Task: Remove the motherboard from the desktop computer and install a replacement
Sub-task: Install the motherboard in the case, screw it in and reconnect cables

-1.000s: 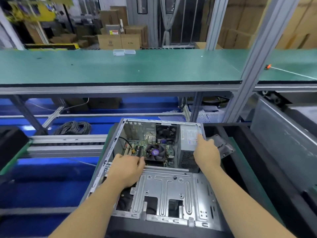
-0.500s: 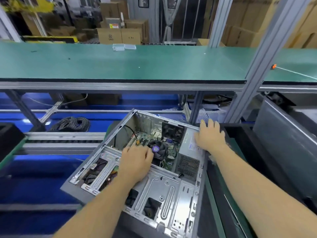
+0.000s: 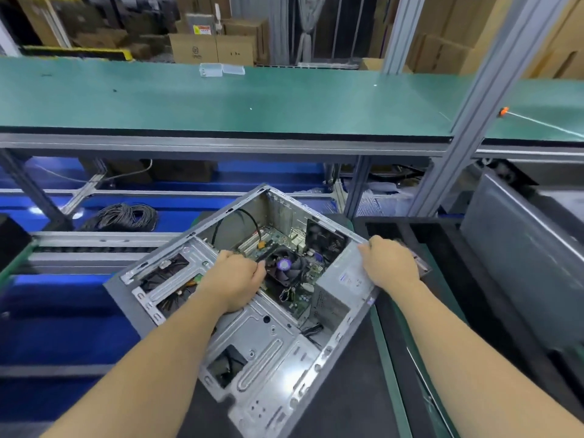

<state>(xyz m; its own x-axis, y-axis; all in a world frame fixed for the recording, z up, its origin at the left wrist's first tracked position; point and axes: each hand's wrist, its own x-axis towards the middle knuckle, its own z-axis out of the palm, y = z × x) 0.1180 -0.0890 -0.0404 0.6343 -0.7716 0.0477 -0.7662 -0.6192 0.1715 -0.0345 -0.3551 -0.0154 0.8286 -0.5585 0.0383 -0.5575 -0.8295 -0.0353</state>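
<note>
An open grey desktop case [image 3: 268, 358] lies on its side, turned at an angle and overhanging the dark work surface. Inside it sits the green motherboard [image 3: 300, 298] with a black cooler fan [image 3: 284, 267] and a grey power supply [image 3: 341, 289]. My left hand [image 3: 234, 279] grips the edge of the metal drive bracket beside the fan. Curled over the case's right rim near the power supply, my right hand [image 3: 388, 263] holds that edge.
A long green bench [image 3: 221, 99] runs across the back with two small clear boxes [image 3: 221, 70]. A coil of black cable [image 3: 123, 216] lies on the blue floor at left. A grey panel [image 3: 518, 248] leans at right. An aluminium post [image 3: 467, 121] rises right of centre.
The case has swung clockwise and shifted left, from square-on to angled. Both hands stayed on it, the right moving from the power supply to the case's right rim.
</note>
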